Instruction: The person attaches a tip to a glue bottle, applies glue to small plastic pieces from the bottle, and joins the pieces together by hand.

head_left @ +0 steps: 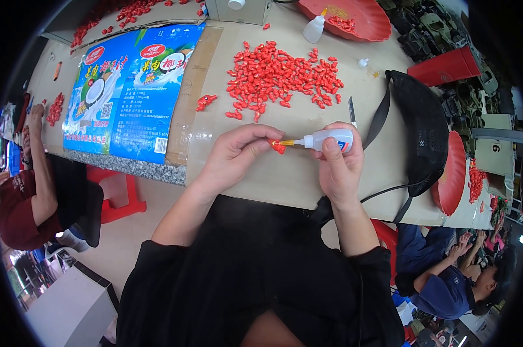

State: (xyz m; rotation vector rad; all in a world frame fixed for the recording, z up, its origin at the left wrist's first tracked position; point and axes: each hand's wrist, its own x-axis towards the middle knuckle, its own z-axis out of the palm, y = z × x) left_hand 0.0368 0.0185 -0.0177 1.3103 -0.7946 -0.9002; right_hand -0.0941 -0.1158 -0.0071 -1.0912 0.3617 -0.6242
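Between thumb and fingers, my left hand (237, 151) pinches a small red molded piece (278, 146). My right hand (343, 165) grips a white squeeze glue bottle (329, 140) held sideways. Its thin yellowish nozzle points left and meets the red piece; whether any glue is coming out is too small to tell. Beyond both hands lies a wide spread of similar small red pieces (273, 78). A larger red piece with an eye-like spot (205, 102) rests to the left of that spread.
A knife (353, 111) lies right of the pieces, near a black bag (426, 133) with straps. Farther back are a second white bottle (314, 29) and a red scalloped tray (354, 17). Flattened blue printed cardboard (122, 92) covers the left. Other people sit on both sides.
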